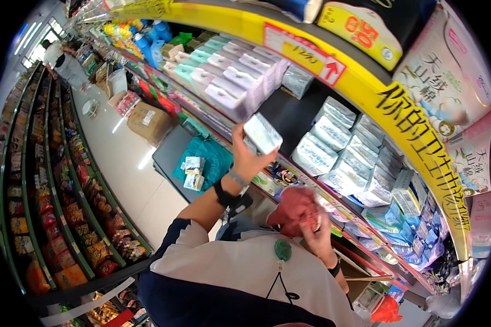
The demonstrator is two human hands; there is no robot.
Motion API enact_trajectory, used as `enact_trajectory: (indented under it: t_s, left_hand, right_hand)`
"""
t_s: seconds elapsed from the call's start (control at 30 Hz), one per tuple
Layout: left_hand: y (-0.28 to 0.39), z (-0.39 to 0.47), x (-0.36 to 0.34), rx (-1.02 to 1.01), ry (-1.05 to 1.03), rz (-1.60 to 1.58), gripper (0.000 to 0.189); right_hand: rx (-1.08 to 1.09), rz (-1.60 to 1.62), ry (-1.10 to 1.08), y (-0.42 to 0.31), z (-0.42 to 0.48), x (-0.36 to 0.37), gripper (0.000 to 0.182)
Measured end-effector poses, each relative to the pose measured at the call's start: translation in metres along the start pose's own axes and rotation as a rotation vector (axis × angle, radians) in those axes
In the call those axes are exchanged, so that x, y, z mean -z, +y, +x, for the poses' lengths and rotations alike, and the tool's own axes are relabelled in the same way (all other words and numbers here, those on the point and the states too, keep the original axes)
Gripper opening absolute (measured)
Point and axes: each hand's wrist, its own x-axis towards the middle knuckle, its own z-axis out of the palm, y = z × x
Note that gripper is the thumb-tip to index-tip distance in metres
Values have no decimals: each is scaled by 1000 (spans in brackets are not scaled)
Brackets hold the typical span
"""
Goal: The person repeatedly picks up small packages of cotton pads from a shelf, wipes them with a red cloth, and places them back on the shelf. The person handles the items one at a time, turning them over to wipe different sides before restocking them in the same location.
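My left hand (245,161) grips a small white and pale-blue pack (264,133) at the front edge of a dark shelf (276,107). In my right hand (320,239), close to my body, is a crumpled red cloth (294,208). To the right of the raised pack stand rows of white and blue tissue-like packs (347,151). Lilac, pink and green packs (233,79) fill the shelf to the left. One boxy pale-blue pack (297,81) sits at the back between the two groups.
A yellow shelf strip (352,88) with a price sign crosses above. Left of me, a teal plastic bag (208,157) and small packs (194,173) lie on a grey surface. Beyond are a cardboard box (149,121), snack shelves (79,208) and a person (61,61) in the aisle.
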Motion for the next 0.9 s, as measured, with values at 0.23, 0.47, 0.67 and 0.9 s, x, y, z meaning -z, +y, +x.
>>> enact_trajectory:
  t_s: [0.23,0.47,0.67,0.9]
  left_hand:
    - [69,-45,46,-280,-429,100,44]
    - [76,-64,86,303,-559,-243,79]
    - [94,-38,82,401,-392,-666,86]
    - [58,-13,119,313,11,-378,82]
  right_hand:
    - [468,-205,-33,-50,70,-71,35]
    - [-405,786,-97,-63,88,-87,29]
    - [-673,887,-267,20,44,-105,31]
    - [-474,482,-261,67,7,-64,28]
